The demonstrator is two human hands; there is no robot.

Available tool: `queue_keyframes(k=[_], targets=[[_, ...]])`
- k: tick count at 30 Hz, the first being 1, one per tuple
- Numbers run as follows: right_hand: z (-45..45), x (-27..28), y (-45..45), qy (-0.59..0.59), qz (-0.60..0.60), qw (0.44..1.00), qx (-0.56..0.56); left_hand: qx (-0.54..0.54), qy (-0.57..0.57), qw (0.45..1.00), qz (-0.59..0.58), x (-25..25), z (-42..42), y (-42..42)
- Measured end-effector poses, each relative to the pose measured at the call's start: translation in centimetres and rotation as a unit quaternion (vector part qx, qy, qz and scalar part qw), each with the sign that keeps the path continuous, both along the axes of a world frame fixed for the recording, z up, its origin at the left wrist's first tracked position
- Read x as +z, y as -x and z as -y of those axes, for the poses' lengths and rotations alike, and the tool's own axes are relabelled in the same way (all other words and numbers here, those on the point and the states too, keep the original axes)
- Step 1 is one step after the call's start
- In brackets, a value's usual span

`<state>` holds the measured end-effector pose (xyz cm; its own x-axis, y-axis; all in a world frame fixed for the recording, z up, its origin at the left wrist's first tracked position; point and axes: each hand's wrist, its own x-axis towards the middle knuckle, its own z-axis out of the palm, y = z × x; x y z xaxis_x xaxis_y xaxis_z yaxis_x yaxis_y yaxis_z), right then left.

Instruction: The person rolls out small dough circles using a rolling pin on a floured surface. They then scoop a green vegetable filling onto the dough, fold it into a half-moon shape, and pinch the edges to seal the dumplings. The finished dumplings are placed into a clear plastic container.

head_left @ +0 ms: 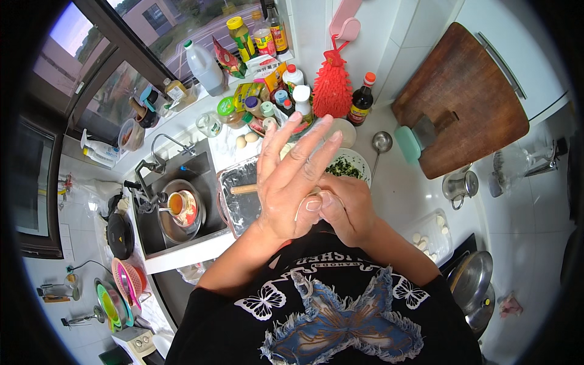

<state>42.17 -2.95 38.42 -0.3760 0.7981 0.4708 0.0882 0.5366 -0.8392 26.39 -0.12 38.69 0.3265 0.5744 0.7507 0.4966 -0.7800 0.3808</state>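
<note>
Both hands are raised close together in front of my chest, dusted with flour. Between their thumbs shows the edge of a thin pale piece, apparently dough (303, 205). My left hand (292, 182) has its fingers spread upward and its thumb on the piece. My right hand (349, 205) is curled, thumb and fingers pinching the piece from the other side. Below them, a floured dark tray (239, 210) bears a wooden rolling pin (244, 189). Partly hidden behind my right hand is a white bowl (366, 169) of chopped greens (343, 169).
Left of the tray lies a sink (155, 239) with a metal bowl (169, 232). Two eggs (246, 139), jars and sauce bottles (361, 101) stand at the back. On the right are a ladle (382, 142), a wooden board (470, 96) and a clear tray (440, 248) with pale round pieces.
</note>
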Motion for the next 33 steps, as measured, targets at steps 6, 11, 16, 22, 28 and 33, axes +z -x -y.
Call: queue_keyframes(k=[6, 11, 16, 22, 28, 33], targets=[[-0.3, -0.7, 0.9, -0.082, 0.018, 0.994, -0.070, -0.019, 0.050, 0.997, 0.053, -0.9, 0.4, -0.7], [-0.4, -0.7, 0.8, -0.118, 0.023, 0.988, -0.097, 0.009, 0.053, 0.997, 0.051, -1.1, 0.9, -1.8], [-0.7, -0.6, 0.6, -0.020, 0.019, 0.994, -0.107, 0.047, 0.106, 0.993, 0.016, -1.2, 0.5, -2.3], [-2.3, -1.0, -2.1, 0.459, -0.178, 0.856, 0.158, -0.094, 0.344, 0.930, 0.089, -0.9, -1.1, -0.7], [-1.7, -0.8, -1.5, 0.336, -0.197, 0.918, 0.069, -0.082, 0.173, 0.977, 0.091, -0.8, -1.2, -0.2], [-1.7, -0.3, -1.3, 0.243, -0.176, 0.953, 0.047, -0.094, 0.105, 0.977, 0.160, -1.7, -1.0, -0.3]])
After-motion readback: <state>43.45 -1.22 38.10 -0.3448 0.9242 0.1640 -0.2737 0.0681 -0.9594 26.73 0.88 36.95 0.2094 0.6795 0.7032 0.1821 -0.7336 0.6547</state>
